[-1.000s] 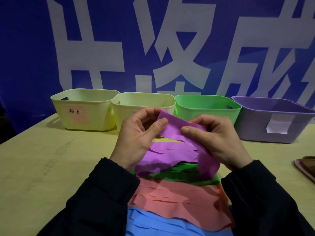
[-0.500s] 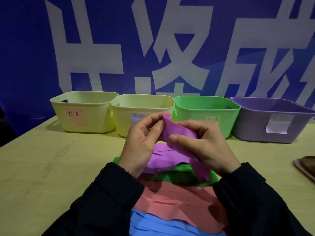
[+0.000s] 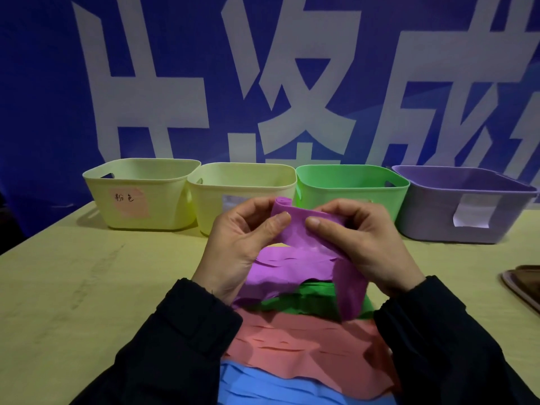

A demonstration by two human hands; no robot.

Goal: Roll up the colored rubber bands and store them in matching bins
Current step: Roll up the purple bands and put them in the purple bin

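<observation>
1. Both hands are working 1 purple band (image 3: 295, 226) above the table (image 3: 87, 287), held up in front of the bins so the free tail is hanging clear and can feed into the roll.
2. Left hand (image 3: 242, 244) is pinching the band's rolled end, thumb in front, fingers curled behind. Likely it is keeping the small coil at the top from springing open.
3. Right hand (image 3: 359, 238) is gripping the band just beside the coil, thumb pressing the flat face. That is probably keeping tension on it.
4. Tail is draping down past the right wrist over the stack: purple (image 3: 280, 270), green (image 3: 309, 299), pink (image 3: 292, 340), blue (image 3: 263, 387) bands, sorted by colour.
5. Purple bin (image 3: 455, 206) is sitting far right in a row of 4, with the green bin (image 3: 350, 185) and 2 yellow bins (image 3: 140, 185) to its left. Roll is barely started, so storing looks some way off.
</observation>
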